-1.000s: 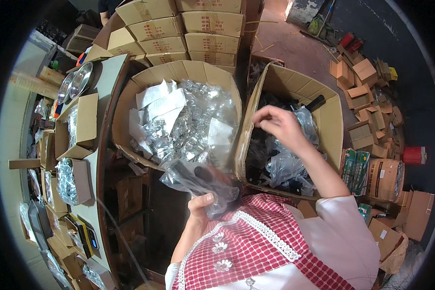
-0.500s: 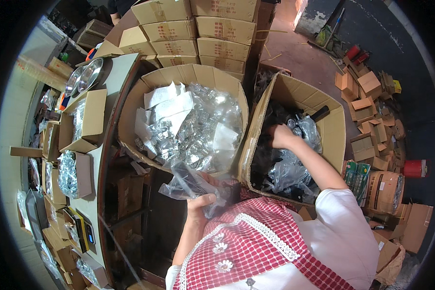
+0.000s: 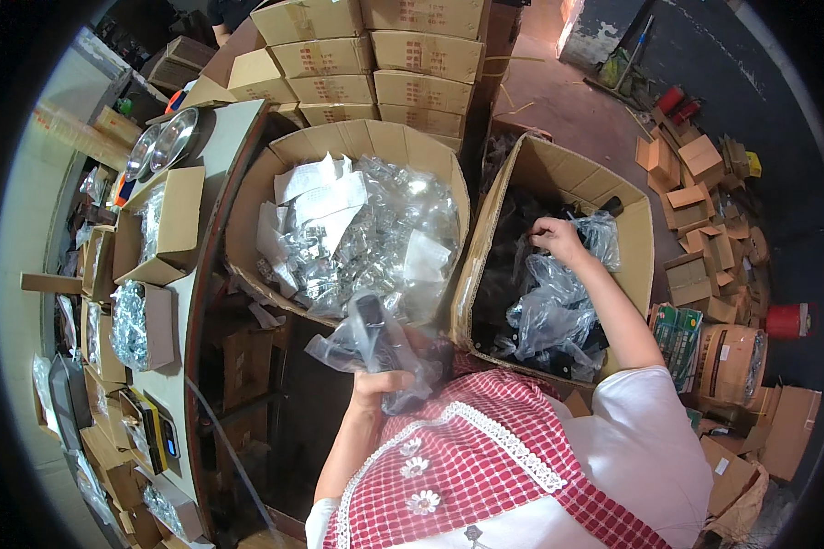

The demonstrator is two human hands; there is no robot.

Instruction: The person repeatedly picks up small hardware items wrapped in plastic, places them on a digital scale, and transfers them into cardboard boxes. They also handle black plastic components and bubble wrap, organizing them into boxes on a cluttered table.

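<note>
My left hand (image 3: 382, 386) is closed around a clear plastic bag with a dark, elongated part (image 3: 372, 331) inside, held in front of my apron. The bag's loose end spreads to the left. Over the carton on the right (image 3: 485, 220), my right hand (image 3: 558, 240) has its fingers bent together in a pinch. Whatever lies between those fingertips is too small to make out. Beneath it are black parts (image 3: 499, 274) and crumpled clear plastic bags (image 3: 554, 316). Beside this carton stands a wider carton (image 3: 256, 178) full of small shiny metal parts in clear bags (image 3: 375, 247), with white paper sheets (image 3: 334, 197) on top.
A workbench (image 3: 233, 137) runs along the left, bearing metal bowls (image 3: 176, 139), an open box (image 3: 178, 224) of bagged parts and a scale (image 3: 169, 437). Stacked sealed cartons (image 3: 426, 50) rise behind. Small empty boxes (image 3: 696, 229) are heaped at the right near a red container (image 3: 786, 320).
My right hand has risen a little from among the black parts and shifted slightly right. The bagged part in my left hand now points more upright.
</note>
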